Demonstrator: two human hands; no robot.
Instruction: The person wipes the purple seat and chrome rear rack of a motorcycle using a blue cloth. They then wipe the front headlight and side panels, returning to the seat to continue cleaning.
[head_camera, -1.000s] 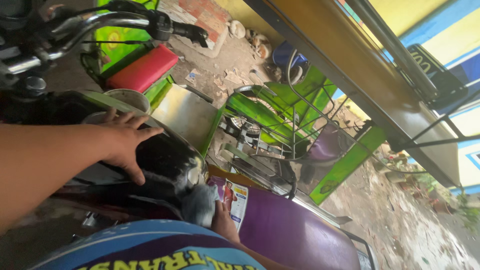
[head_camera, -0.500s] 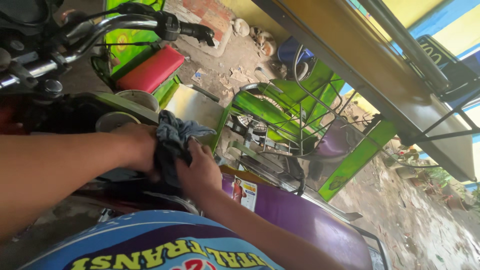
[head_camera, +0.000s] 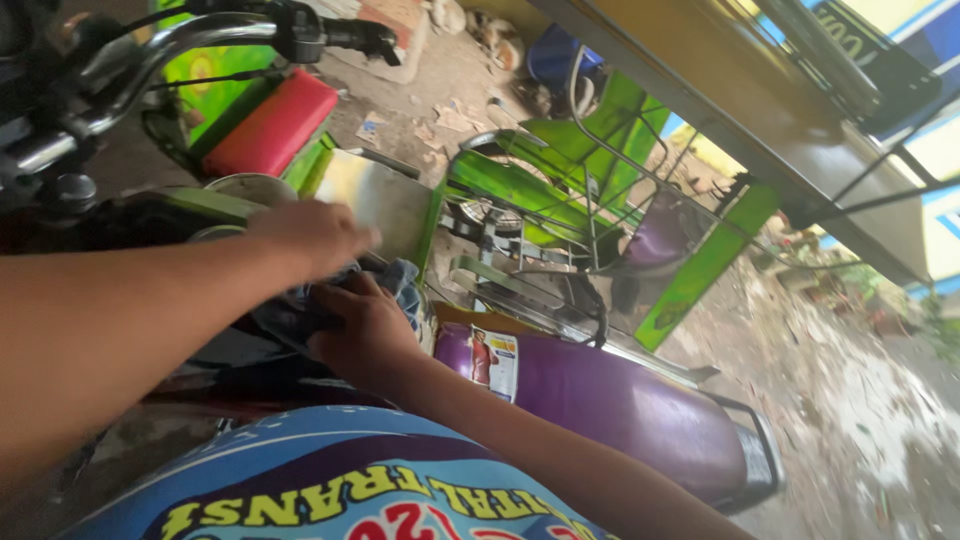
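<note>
Both my hands are on a dark blue-grey cloth (head_camera: 402, 281) bunched on top of a motorcycle's dark tank (head_camera: 130, 222). My left hand (head_camera: 312, 236) reaches in from the left, blurred, with its fingers curled over the cloth's upper edge. My right hand (head_camera: 366, 332) comes up from below and presses on the cloth, its fingers closed into the folds. Most of the cloth is hidden under the two hands.
The chrome handlebar (head_camera: 170, 50) with a black grip (head_camera: 358, 38) crosses the top left. A purple seat (head_camera: 620, 400) runs off to the right behind the tank. Beyond stand a green metal sidecar frame (head_camera: 560, 170), a red cushion (head_camera: 270, 125) and rubble-strewn ground (head_camera: 850, 380).
A second ago my left hand lay spread flat on the tank and my right held the cloth lower down. Both hands then met on the cloth and now rub it across the tank.
</note>
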